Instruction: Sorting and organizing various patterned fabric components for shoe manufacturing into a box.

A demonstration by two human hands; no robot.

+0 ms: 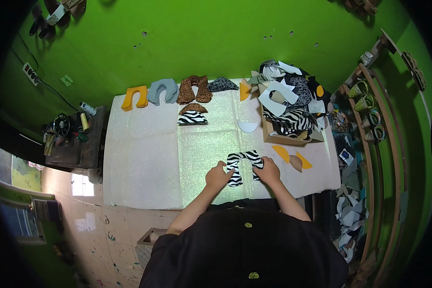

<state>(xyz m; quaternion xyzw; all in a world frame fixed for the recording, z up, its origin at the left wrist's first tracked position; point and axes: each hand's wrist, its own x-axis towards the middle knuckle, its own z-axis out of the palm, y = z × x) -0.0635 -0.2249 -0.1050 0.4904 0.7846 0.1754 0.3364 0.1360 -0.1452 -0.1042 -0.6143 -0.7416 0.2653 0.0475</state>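
Note:
Near the front edge of the table, a U-shaped zebra-print piece (243, 156) lies with its curve pointing away from me. It looks like cut fabric or soft leather, perhaps a small stack. My left hand (218, 176) grips its left leg, thumb on top. On the other leg my right hand (269, 171) is closed in the same way. Just right of that hand lie two yellow half-round pieces (280, 153) and a tan half-round piece (296, 163). Farther off is a white half-round piece (247, 126).
Along the table's (139, 163) far side stand stacks of yellow (135, 97), grey (163, 91) and brown spotted U-shaped pieces (194, 89). Zebra half-rounds (193, 118) lie nearer. A cardboard box (285, 139) overflows with scraps. A sewing machine (62, 126) stands left, a shoe rack (375, 158) right.

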